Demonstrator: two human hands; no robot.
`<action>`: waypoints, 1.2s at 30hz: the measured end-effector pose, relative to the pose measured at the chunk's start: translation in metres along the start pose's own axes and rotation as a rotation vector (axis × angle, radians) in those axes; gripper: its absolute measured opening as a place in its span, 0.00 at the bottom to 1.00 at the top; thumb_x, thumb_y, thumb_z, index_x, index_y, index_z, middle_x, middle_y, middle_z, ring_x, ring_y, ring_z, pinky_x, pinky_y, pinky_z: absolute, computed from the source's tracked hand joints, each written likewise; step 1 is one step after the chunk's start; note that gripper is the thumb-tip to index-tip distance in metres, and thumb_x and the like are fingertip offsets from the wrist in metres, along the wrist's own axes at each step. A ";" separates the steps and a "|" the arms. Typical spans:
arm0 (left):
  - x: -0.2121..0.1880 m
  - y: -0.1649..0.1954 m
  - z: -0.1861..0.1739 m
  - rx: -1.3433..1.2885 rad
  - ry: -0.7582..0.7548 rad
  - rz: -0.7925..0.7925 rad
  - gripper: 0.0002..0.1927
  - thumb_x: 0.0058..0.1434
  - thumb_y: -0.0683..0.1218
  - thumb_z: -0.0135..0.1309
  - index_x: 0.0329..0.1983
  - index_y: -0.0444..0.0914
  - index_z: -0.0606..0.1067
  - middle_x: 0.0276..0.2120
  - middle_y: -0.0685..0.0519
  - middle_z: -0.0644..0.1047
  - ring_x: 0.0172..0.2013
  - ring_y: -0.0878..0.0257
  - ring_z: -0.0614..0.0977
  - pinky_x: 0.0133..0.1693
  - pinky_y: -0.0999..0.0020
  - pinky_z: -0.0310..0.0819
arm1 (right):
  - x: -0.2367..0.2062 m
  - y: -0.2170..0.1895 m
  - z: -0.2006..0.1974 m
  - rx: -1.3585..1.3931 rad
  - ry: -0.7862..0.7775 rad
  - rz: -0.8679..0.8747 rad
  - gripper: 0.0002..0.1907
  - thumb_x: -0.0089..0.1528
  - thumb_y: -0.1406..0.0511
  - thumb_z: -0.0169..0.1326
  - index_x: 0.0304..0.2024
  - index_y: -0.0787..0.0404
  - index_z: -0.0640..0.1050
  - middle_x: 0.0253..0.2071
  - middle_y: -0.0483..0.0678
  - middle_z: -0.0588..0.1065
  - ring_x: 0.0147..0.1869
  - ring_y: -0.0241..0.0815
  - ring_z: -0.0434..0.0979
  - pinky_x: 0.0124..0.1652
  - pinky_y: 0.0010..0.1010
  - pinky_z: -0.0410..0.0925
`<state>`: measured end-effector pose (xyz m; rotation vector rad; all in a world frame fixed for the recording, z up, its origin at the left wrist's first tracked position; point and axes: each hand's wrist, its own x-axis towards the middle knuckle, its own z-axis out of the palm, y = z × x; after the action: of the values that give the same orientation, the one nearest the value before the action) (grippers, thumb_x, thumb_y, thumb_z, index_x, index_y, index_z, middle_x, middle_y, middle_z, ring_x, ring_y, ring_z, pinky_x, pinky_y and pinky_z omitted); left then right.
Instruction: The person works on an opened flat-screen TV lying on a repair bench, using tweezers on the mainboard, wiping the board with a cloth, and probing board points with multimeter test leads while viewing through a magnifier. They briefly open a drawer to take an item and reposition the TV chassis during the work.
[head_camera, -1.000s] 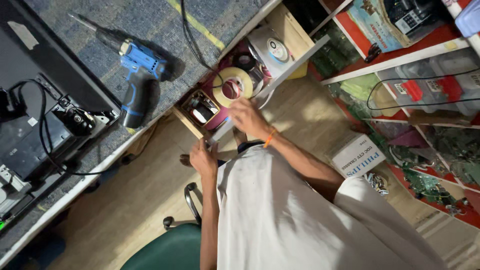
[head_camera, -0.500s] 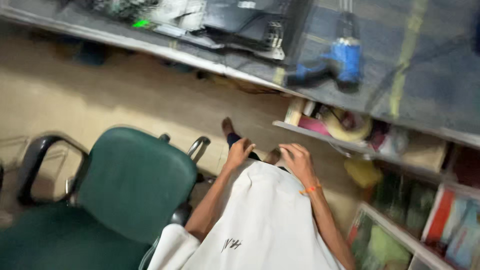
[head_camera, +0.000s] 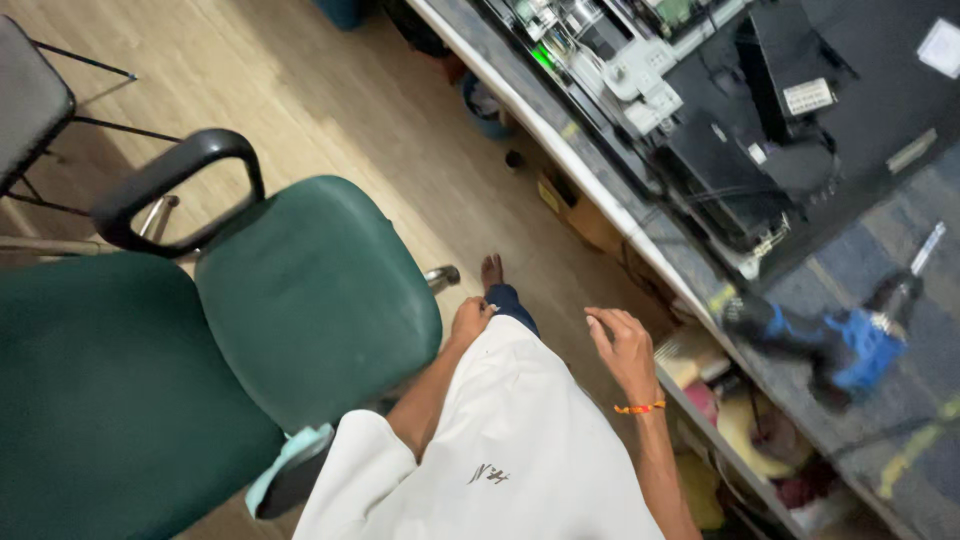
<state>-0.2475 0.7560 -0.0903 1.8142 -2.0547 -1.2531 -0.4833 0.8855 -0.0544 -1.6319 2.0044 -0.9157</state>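
My left hand (head_camera: 470, 320) hangs in front of my white shirt (head_camera: 500, 450), fingers curled loosely, beside the seat of a green office chair (head_camera: 310, 290). It holds nothing that I can see. My right hand (head_camera: 622, 352), with an orange band on the wrist, is raised near the edge of the workbench (head_camera: 600, 195), fingers apart and empty. A blue cordless drill (head_camera: 850, 335) lies on the bench to the right of that hand. My bare foot (head_camera: 491, 270) shows on the wooden floor below.
A dismantled black flat screen with circuit boards (head_camera: 720, 120) lies on the bench. An open shelf (head_camera: 740, 430) under the bench holds tape rolls and clutter. A grey stool (head_camera: 30, 100) stands at the far left, a cardboard box (head_camera: 575, 210) under the bench.
The view has swung left, from the shelf to the green chair and floor. My right hand has left the tape rolls in the shelf and both hands have drawn back to my body.
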 end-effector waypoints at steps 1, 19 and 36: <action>0.014 -0.001 -0.010 -0.018 0.008 -0.002 0.20 0.61 0.55 0.58 0.38 0.32 0.79 0.42 0.35 0.81 0.45 0.41 0.82 0.48 0.51 0.75 | 0.019 -0.005 0.008 -0.003 -0.021 -0.001 0.08 0.63 0.66 0.57 0.44 0.60 0.82 0.41 0.51 0.80 0.46 0.52 0.80 0.46 0.40 0.71; 0.220 -0.056 -0.219 -0.188 0.159 -0.022 0.22 0.64 0.60 0.57 0.42 0.36 0.80 0.32 0.40 0.81 0.37 0.44 0.84 0.40 0.52 0.77 | 0.320 -0.143 0.155 0.046 -0.451 -0.268 0.10 0.62 0.64 0.56 0.44 0.61 0.82 0.41 0.51 0.81 0.46 0.52 0.80 0.48 0.40 0.70; 0.445 -0.177 -0.432 -0.465 0.497 -0.330 0.14 0.66 0.51 0.56 0.41 0.36 0.82 0.26 0.51 0.81 0.25 0.67 0.81 0.30 0.69 0.75 | 0.719 -0.279 0.360 -0.037 -0.633 -0.616 0.12 0.64 0.61 0.55 0.40 0.65 0.80 0.40 0.56 0.78 0.45 0.59 0.77 0.46 0.46 0.69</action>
<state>0.0209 0.1699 -0.1071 2.0080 -1.1337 -1.0776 -0.2193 0.0760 -0.0435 -2.2521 1.1171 -0.4351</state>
